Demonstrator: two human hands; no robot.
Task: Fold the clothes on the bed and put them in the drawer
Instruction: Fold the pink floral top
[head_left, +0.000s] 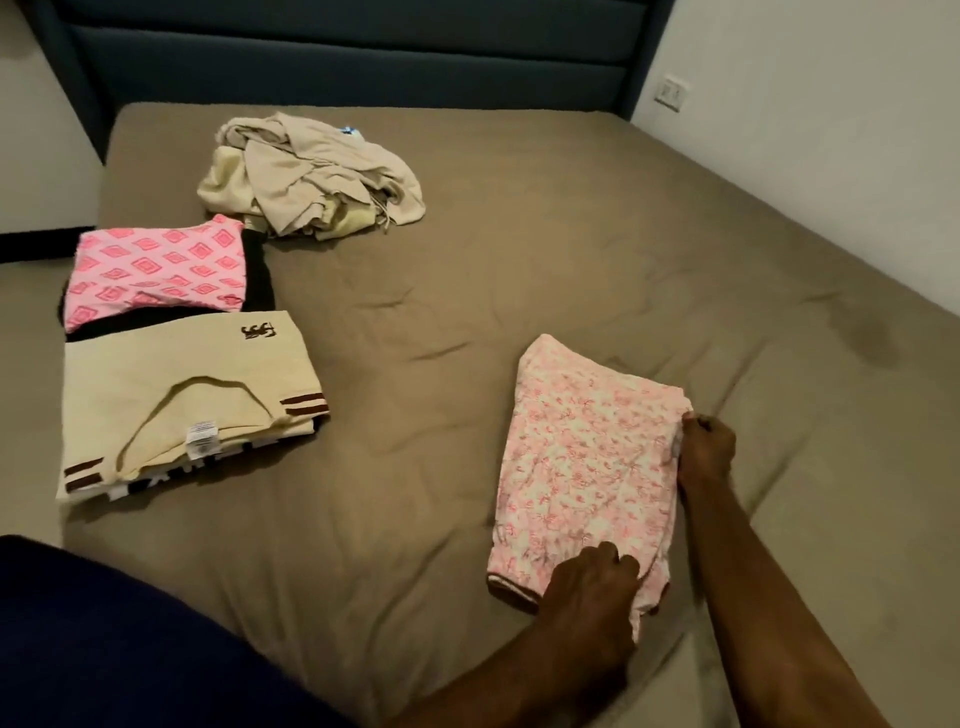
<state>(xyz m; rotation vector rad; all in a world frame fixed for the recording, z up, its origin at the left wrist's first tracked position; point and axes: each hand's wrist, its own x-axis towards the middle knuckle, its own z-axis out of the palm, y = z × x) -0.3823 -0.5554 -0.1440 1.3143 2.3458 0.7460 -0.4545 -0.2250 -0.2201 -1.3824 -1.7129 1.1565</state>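
A pink floral garment lies folded into a narrow strip on the brown bed. My left hand grips its near end with curled fingers. My right hand pinches its right edge near the far corner. At the left lie a folded cream shirt on a black-and-white piece, and a folded pink diamond-patterned garment on something black. An unfolded heap of beige and pale yellow clothes sits near the headboard.
A dark blue headboard runs along the far side. A white wall with a socket borders the bed on the right. My dark blue trouser leg fills the lower left corner. No drawer is in view.
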